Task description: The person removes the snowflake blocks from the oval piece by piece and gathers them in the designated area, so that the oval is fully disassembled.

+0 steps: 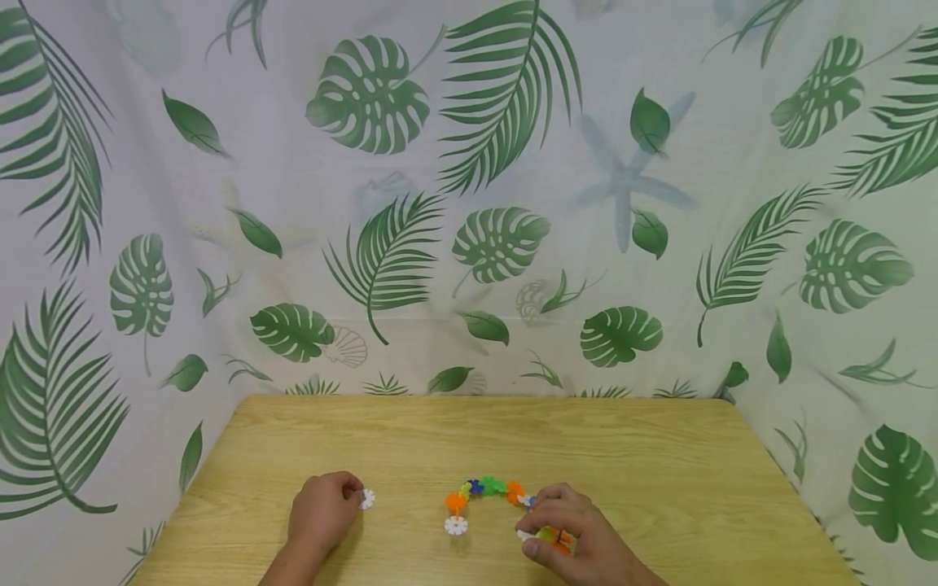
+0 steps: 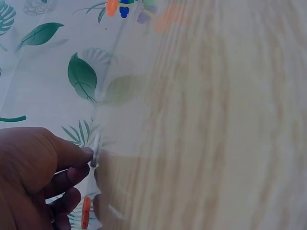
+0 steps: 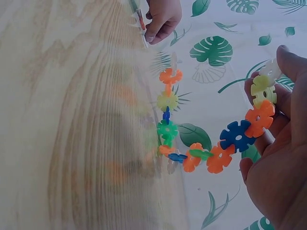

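My left hand (image 1: 325,511) is at the left of the table, thumb and forefinger pinching a white notched plastic disc (image 1: 368,498). In the left wrist view an orange disc (image 2: 86,213) shows edge-on beside the lower fingers; I cannot tell whether they touch it. To the right, my right hand (image 1: 582,533) grips one end of a curved chain (image 1: 489,486) of linked snowflake discs in orange, blue, green, yellow and white. Its thumb and fingers hold a white end disc (image 3: 270,70). At the chain's other end hangs another white disc (image 1: 456,526).
The wooden table (image 1: 410,439) has a light grain and reaches back to a white curtain (image 1: 410,179) printed with green leaves. That cloth also runs along both sides.
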The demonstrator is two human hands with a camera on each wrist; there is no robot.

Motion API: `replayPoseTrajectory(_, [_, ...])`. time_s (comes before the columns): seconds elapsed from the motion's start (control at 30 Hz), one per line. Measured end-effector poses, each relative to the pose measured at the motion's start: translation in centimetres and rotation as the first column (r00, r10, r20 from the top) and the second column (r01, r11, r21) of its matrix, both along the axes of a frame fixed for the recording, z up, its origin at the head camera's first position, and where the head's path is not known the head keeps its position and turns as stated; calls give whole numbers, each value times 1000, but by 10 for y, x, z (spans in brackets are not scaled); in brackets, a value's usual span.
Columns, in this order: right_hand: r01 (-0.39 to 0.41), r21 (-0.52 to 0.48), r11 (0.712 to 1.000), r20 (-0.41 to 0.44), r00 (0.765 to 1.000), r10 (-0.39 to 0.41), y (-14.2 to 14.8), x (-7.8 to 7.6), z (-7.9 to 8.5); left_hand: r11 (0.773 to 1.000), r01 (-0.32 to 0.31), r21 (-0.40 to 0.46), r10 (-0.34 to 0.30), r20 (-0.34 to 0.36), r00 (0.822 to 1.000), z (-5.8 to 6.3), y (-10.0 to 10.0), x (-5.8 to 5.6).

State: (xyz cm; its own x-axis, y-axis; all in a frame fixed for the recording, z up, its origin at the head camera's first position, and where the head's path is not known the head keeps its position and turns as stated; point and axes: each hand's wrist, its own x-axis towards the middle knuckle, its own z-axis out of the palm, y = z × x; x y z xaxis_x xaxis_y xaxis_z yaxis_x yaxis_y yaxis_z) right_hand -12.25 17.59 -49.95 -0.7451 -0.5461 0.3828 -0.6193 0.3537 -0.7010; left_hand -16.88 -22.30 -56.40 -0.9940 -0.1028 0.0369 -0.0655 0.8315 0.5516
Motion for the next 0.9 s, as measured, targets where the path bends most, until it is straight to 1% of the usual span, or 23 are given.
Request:
replayPoseTrajectory(0.13, [-3,-5,1000,-3,1000,3,0,0,1,1000,-3,-10,3,-9,1000,0,-1,-1])
replayPoseTrajectory(0.2, [-4,-7,1000,-11,1000,4,0,0,1,1000,-7,-3,7,-20,1000,1,0,0])
replayPoseTrajectory(0.3, [-4,-6,1000,-15,1000,4,0,0,2,998,-5,65,8,-40,999,2,4,0])
replayPoseTrajectory(0.37, [1,-1,1000,2,1000,-1,0,0,2,992,7,123,0,-62,998,4,10,0])
replayPoseTrajectory(0.43, [11,10,1000,30,999,-12,1,-1,1,984,40,173,-22,-103,994,6,17,1])
replayPoseTrajectory(0.5, [20,22,1000,54,998,-21,1,-1,0,974,83,212,-51,-153,987,10,25,3])
replayPoseTrajectory(0.57, [25,29,999,71,997,-27,1,-1,-1,963,134,235,-84,-210,974,15,35,5])
replayPoseTrajectory(0.63, [28,30,999,81,996,-30,0,-2,-1,946,188,263,-119,-257,959,20,45,10])
replayPoseTrajectory(0.77, [37,10,999,98,994,-38,-2,-1,-1,908,287,304,-191,-307,932,31,66,19])
replayPoseTrajectory(0.83, [38,-4,999,102,994,-38,-4,-1,-1,882,352,313,-245,-333,910,35,76,24])
replayPoseTrajectory(0.87, [38,-14,999,101,994,-36,-5,-1,-1,866,390,312,-276,-351,895,37,80,26])
replayPoseTrajectory(0.9, [34,-26,999,98,995,-31,-6,-1,-1,848,431,310,-309,-372,875,39,85,28])
